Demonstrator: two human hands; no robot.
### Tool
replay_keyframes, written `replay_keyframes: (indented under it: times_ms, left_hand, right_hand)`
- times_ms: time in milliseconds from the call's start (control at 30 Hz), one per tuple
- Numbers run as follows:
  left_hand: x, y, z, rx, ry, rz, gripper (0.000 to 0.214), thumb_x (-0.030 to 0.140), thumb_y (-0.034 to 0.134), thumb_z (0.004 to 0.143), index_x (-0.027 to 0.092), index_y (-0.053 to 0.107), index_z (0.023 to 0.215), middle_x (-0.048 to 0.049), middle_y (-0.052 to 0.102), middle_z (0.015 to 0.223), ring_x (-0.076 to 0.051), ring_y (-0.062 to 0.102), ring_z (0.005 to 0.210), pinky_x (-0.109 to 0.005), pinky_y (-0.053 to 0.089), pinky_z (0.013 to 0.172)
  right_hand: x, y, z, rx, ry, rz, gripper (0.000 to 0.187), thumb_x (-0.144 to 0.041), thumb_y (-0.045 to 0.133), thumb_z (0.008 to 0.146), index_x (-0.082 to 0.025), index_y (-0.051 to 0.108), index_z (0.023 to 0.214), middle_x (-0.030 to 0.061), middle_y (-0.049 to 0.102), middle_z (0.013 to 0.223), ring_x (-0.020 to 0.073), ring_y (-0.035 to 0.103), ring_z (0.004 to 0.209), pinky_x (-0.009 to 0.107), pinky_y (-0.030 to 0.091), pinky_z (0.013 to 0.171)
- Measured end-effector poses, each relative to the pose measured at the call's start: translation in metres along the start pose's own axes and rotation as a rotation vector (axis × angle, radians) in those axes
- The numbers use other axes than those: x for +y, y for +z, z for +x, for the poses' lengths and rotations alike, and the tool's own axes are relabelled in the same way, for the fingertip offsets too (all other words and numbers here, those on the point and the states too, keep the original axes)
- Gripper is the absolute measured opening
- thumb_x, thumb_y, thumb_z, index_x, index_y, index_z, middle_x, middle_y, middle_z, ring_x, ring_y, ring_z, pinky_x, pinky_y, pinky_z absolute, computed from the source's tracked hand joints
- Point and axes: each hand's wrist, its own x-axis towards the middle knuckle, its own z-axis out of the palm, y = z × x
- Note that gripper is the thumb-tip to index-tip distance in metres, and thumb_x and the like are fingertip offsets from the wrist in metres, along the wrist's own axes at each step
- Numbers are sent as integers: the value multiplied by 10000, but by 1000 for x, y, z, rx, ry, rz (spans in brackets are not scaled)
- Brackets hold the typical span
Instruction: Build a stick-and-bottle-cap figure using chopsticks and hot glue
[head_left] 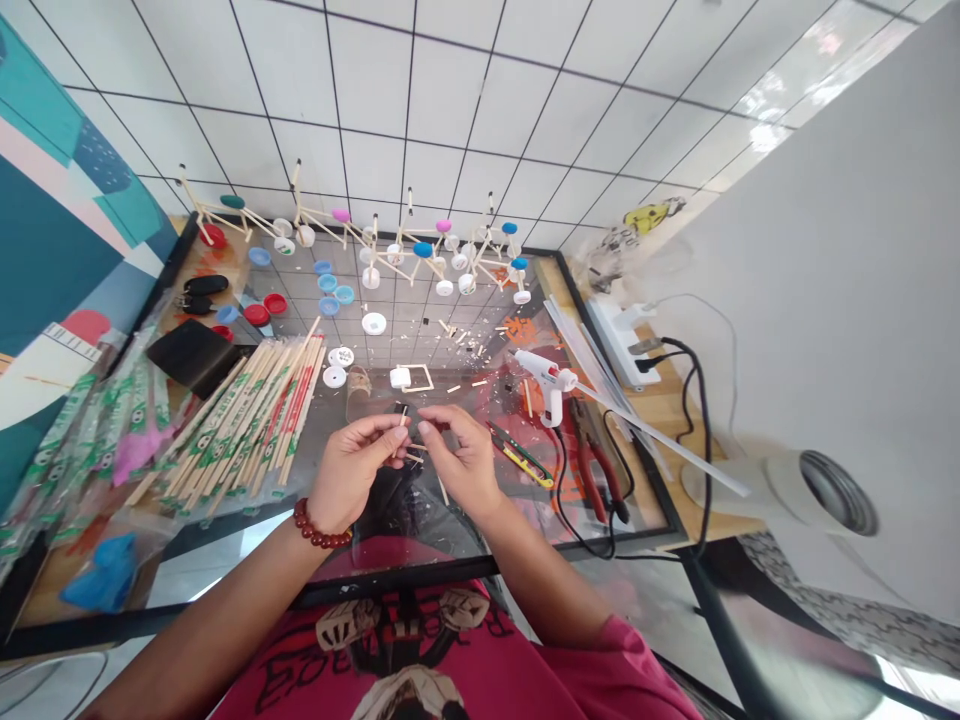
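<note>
My left hand [352,470] and my right hand [461,460] meet over the glass table [420,340], fingers pinched together on short thin wooden sticks [409,440]. A red bead bracelet sits on my left wrist. Just beyond my hands lies a small square stick frame [416,378] with a white cap. A white glue gun [547,378] rests to the right of my hands.
A pile of wrapped chopsticks [240,420] lies at left. Stick-and-cap models [420,255] line the far edge, with loose bottle caps [330,285] before them. Red pliers [592,450], a yellow cutter [525,465], a power strip [622,340] and cables lie at right.
</note>
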Motion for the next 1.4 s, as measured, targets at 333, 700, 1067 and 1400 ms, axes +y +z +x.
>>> replay_keyframes:
  times_ms: [333,700,1067,1400]
  left_hand:
    - [-3,-11,4,-17,199,236,206,373,940,690,210,882,801,-67,775,756,-144,575,601,-264,439,534]
    - [5,-10,9,-19,62,38,433,303,1011,554,225,859,952,15,694,642,-91,498,487,-222,421,476]
    - [6,-6,8,9,33,-55,421,441,1082,478,194,775,628,-25,698,696,-147,626,661,-249,585,562]
    - [7,-6,7,0,59,6,468,490,1057,549,167,734,651,-22,694,665,-150,635,653,-277,579,605]
  right_hand:
    - [5,-5,4,-121,169,210,280,-280,769,873,-237,752,1149,29,766,950,188,704,844,328,592,823]
    - [7,3,4,-105,321,300,174,-380,822,823,-227,817,905,19,780,838,172,679,753,313,572,751]
    - [6,5,2,-130,384,401,281,-471,898,769,-249,828,927,5,771,821,167,677,731,329,592,748]
    - [4,6,1,-125,204,217,160,-419,786,881,-268,837,895,35,788,826,193,680,748,336,562,686]
